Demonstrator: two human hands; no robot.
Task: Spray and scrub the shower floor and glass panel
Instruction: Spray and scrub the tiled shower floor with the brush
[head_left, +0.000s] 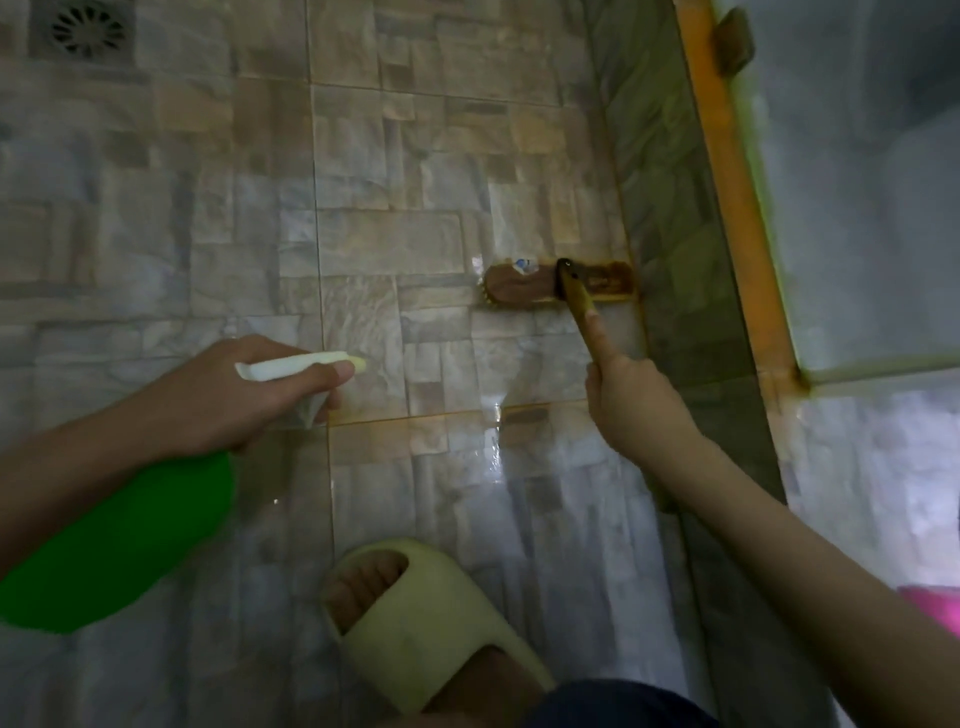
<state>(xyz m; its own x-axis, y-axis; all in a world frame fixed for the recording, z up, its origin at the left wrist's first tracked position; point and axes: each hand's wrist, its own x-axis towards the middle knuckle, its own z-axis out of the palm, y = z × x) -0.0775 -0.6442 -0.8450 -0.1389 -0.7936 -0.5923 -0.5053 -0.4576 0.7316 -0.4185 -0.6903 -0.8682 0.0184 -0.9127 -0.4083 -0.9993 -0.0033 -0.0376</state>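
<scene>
A: Scrubbing in progress, floor stage. Right hand (631, 402) is wrapped shut on the brush (561, 285) handle, index finger laid straight along it. Brush head sits flat on the floor (395, 234), well ahead of those fingertips and hard against the curb (675, 218) under the glass (857, 182).

B: Left?

A: Left hand (244, 395) is clamped on the sprayer (119, 540) neck, a finger across the trigger, thumb on top. Nozzle points past the fingertips at tile between the two hands. Cannot tell whether the trigger is being pulled.

B: Technique note?

A: Judgement: keep the bristles flat, use short strokes along the grout and into the curb corner where orange staining collects. Wet the tile ahead of the brush, not the hand. Floor looks slick, so footing matters; the slipper (431, 629) is planted just below both wrists.

B: Materials?

A: Tile is stone-patterned, blocky, grey-tan, glossy with water beyond the right fingers. Brush: oblong wooden back, pale bristles, thin stick handle. Sprayer: green plastic body, white head. Glass is frosted, in an orange-stained frame. Round-slotted drain (85, 28) lies far beyond the left fingertips.
</scene>
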